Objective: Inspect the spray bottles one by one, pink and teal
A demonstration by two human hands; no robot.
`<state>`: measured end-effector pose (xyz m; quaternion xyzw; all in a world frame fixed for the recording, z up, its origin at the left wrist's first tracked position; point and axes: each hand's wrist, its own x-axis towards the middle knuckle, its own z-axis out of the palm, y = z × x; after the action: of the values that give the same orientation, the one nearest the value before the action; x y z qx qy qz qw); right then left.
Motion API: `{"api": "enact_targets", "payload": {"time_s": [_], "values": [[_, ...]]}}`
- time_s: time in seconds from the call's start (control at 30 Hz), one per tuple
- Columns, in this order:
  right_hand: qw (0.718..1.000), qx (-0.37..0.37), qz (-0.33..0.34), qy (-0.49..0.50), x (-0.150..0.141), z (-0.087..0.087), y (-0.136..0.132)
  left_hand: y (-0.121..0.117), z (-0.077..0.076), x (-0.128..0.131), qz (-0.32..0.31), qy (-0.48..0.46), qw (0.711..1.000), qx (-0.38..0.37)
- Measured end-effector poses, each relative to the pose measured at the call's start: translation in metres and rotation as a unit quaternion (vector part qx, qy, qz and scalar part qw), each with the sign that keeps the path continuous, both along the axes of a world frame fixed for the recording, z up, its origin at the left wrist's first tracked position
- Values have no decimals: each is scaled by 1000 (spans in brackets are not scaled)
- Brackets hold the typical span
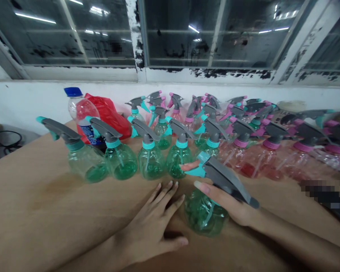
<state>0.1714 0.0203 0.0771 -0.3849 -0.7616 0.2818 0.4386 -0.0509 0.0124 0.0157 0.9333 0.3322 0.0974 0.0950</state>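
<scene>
Green trigger-spray bottle, on or just above the desk: right hand curled about its neck, presumably for steadiness. Left of it: left hand, fingers spread, empty. Beyond it: teal-collared spray bottles, aligned, perhaps to save space.

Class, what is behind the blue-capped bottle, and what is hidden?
A red plastic bag and the white wall show behind the blue-capped bottle; the bottle's label hides whatever lies directly behind it.

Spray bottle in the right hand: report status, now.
Right hand gripping spray bottle around its neck. Left hand palm down alongside, fingers spread. Other green bottles lined up just beyond.
</scene>
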Motion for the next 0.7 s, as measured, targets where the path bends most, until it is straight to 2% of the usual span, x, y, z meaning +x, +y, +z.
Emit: {"api": "enact_targets", "payload": {"time_s": [0.13,0.5,0.7], "values": [[999,-37,13,17,1,0,0,0,1,0,-2,5,1000,-3],[999,-41,17,28,1,0,0,1,2,1,-1,-5,1000,3],[999,-35,18,32,1,1,0,1,1,0,-2,19,1000,10]]}}
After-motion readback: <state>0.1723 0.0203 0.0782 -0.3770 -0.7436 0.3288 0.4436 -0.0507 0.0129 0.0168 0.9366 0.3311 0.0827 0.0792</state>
